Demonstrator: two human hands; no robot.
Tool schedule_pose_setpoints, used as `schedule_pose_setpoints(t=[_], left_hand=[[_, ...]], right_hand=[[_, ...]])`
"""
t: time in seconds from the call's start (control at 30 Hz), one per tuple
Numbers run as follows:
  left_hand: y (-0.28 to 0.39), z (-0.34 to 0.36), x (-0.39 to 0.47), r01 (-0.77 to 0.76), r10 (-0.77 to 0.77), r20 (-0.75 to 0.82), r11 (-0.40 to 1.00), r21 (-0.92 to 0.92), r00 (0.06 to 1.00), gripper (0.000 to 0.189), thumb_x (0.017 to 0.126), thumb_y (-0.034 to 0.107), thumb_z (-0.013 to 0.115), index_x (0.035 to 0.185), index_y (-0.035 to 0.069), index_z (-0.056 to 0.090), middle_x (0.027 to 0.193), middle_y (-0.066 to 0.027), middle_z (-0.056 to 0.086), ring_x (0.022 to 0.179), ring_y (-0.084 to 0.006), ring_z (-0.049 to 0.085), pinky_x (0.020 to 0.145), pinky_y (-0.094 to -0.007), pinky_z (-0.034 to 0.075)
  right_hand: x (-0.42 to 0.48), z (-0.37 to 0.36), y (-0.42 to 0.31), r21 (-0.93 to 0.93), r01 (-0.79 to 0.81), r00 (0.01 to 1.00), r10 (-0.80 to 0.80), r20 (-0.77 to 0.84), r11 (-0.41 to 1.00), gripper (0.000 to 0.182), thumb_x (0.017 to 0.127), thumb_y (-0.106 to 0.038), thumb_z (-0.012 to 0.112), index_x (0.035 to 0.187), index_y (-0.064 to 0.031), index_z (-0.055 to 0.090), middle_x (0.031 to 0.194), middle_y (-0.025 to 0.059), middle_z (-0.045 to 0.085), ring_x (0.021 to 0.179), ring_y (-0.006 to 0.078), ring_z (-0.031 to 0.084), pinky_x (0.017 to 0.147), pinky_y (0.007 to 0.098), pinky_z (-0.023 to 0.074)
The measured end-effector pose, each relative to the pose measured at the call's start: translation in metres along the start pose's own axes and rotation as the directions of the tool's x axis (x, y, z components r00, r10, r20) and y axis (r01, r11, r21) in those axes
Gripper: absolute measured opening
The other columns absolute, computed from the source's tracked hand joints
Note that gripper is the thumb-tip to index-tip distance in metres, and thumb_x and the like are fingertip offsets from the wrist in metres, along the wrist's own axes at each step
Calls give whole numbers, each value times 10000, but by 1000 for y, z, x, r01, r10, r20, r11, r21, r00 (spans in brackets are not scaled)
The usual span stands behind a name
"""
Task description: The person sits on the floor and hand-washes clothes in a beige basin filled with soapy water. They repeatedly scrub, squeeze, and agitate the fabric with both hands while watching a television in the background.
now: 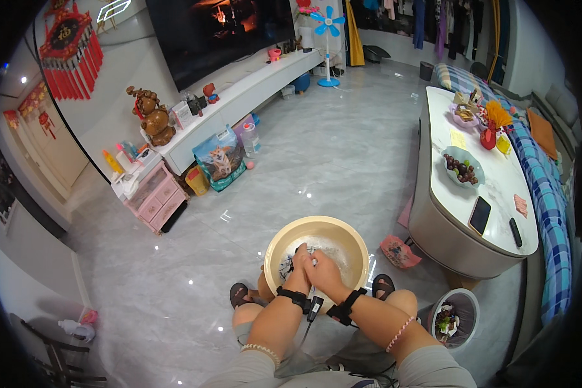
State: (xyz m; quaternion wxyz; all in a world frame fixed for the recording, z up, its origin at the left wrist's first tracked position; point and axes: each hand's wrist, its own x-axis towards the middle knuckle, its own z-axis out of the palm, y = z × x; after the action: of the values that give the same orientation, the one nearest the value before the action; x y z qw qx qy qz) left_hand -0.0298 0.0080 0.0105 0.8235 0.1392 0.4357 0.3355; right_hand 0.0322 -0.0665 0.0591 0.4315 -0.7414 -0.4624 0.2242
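A cream plastic basin (354,237) with water and suds stands between my feet. Both of my hands are together over it, pressed against each other. My left hand (300,259) is closed around a patterned cloth (286,266), white with dark blue marks, part of which hangs down to the water at the left. My right hand (324,271) has its fingers curled against the left one, with a bit of whitish cloth showing between them. How much of the cloth lies inside the hands is hidden. Each wrist wears a black strap, and a cable hangs between them.
To the right are a pink plastic bag (400,252), a lined trash bin (474,315) and a white-topped coffee table (504,208) with a fruit bowl (453,180), a phone (480,216) and a remote control (515,232). A pink drawer cabinet (162,199) and a pet food bag (220,160) stand at the left.
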Motion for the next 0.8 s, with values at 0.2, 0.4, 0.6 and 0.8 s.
schedule_pose_setpoints(t=[0.2, 0.4, 0.6, 0.8], left_hand=[[-24, 0, 24, -71, 82, -148, 995, 77, 986, 245, 964, 270, 567, 1050, 43, 598, 952, -100, 642, 844, -241, 634, 731, -388, 541], [10, -22, 14, -127, 129, -42, 991, 36, 991, 341, 958, 347, 577, 1084, 30, 593, 992, -109, 637, 896, -248, 616, 778, -419, 513], [-12, 15, -3, -23, 35, -152, 996, 81, 988, 388, 939, 314, 606, 1180, 11, 593, 1052, -109, 650, 952, -243, 642, 796, -451, 531], [2, 5, 15, -100, 119, 83, 974, -205, 989, 228, 950, 233, 603, 1101, 62, 610, 979, -108, 671, 898, -269, 662, 821, -457, 546]], right_hand=[[30, 3, 20, -20, -169, 976, 165, -141, 985, 402, 938, -385, 550, 858, -11, 673, 848, 285, 674, 834, 479, 652, 763, 531, 512], [-8, 7, -12, 21, -31, 999, 30, 45, 999, 408, 941, -397, 536, 904, -13, 670, 876, 300, 668, 863, 486, 648, 786, 542, 507], [37, 5, 35, 55, -205, 970, 210, -126, 977, 391, 935, -371, 558, 911, 5, 659, 920, 295, 682, 896, 481, 652, 802, 523, 510], [54, 26, 67, 382, -369, 871, 458, -176, 847, 217, 853, -196, 648, 936, 4, 642, 873, 205, 683, 840, 358, 668, 781, 434, 516]])
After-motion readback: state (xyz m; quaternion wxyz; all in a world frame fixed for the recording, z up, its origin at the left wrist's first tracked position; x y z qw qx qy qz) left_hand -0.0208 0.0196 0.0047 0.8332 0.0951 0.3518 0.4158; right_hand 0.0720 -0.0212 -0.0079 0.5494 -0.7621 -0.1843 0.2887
